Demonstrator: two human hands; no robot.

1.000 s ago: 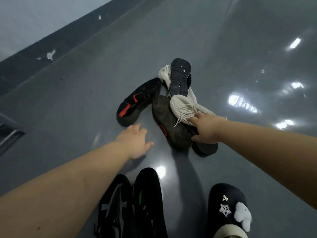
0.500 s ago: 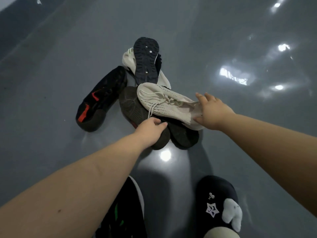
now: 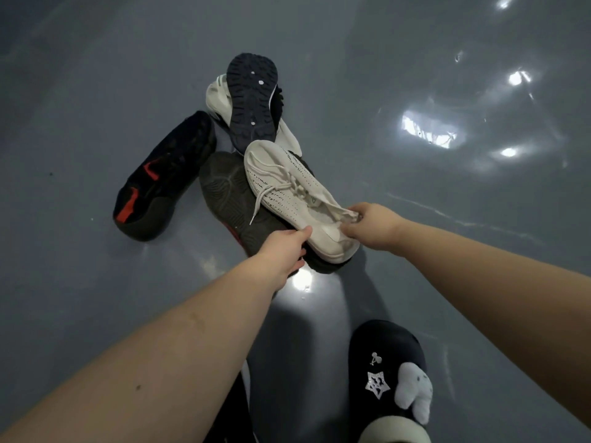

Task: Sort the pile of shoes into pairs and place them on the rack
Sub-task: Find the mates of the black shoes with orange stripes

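Observation:
A small pile of shoes lies on the glossy grey floor. On top is a white knit sneaker (image 3: 287,190) with laces. My right hand (image 3: 367,225) pinches its heel collar. My left hand (image 3: 284,251) touches the sneaker's side near the heel, fingers curled against the overturned dark-soled shoe (image 3: 230,199) beneath. A second white sneaker (image 3: 217,100) lies farther back under an upturned navy shoe (image 3: 252,97). A black shoe with red marks (image 3: 163,177) lies to the left. No rack is in view.
My foot in a black slipper with a star and a plush charm (image 3: 387,375) stands at the lower right. Another dark shoe (image 3: 236,407) peeks out under my left forearm. Bare shiny grey floor (image 3: 447,219) surrounds the pile.
My right hand closed on the white sneaker's heel and turned it toe-away. My left hand travelled forward from the floor to the sneaker's side. The view shifted closer to the pile.

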